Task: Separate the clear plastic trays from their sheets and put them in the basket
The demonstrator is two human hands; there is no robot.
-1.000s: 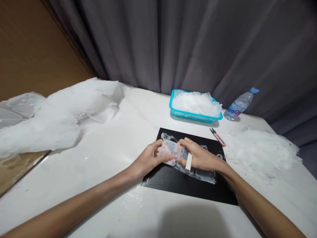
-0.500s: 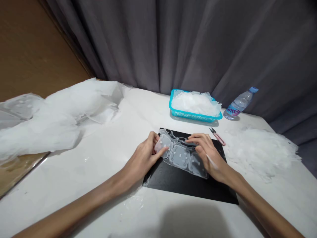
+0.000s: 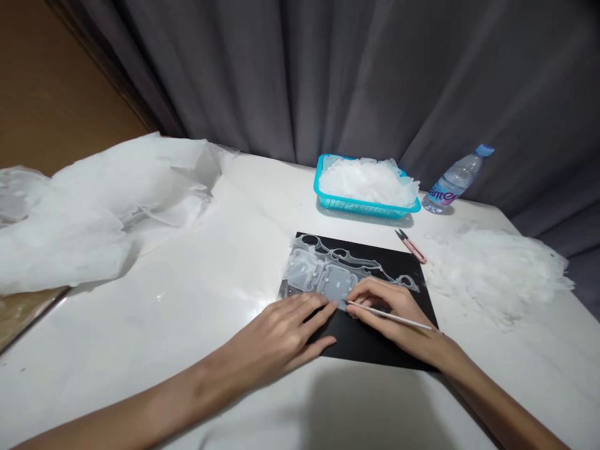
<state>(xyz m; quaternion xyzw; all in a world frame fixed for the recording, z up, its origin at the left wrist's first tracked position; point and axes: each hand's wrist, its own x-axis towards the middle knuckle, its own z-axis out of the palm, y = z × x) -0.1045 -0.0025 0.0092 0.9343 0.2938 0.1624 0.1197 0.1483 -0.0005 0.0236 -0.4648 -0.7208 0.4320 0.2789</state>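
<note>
A translucent moulded sheet with square pads point(image 3: 328, 272) lies flat on a black mat point(image 3: 375, 344). My left hand point(image 3: 281, 334) rests open and flat on the mat's near left edge, fingertips at the sheet's near rim. My right hand point(image 3: 391, 309) is closed on a thin white stick point(image 3: 398, 319), whose tip touches the sheet's near edge.
A turquoise basket point(image 3: 363, 205) heaped with white scraps stands behind the mat. Pink snips point(image 3: 412, 247) lie at the mat's far right corner, a water bottle point(image 3: 452, 184) beyond. White scrap piles lie at the right point(image 3: 497, 272), crumpled white sheeting at the left point(image 3: 94, 212).
The sheet, held folded in both hands a second ago, now lies spread flat on the mat. My left hand has let go and flattened; my right has brought the stick's tip to it.
</note>
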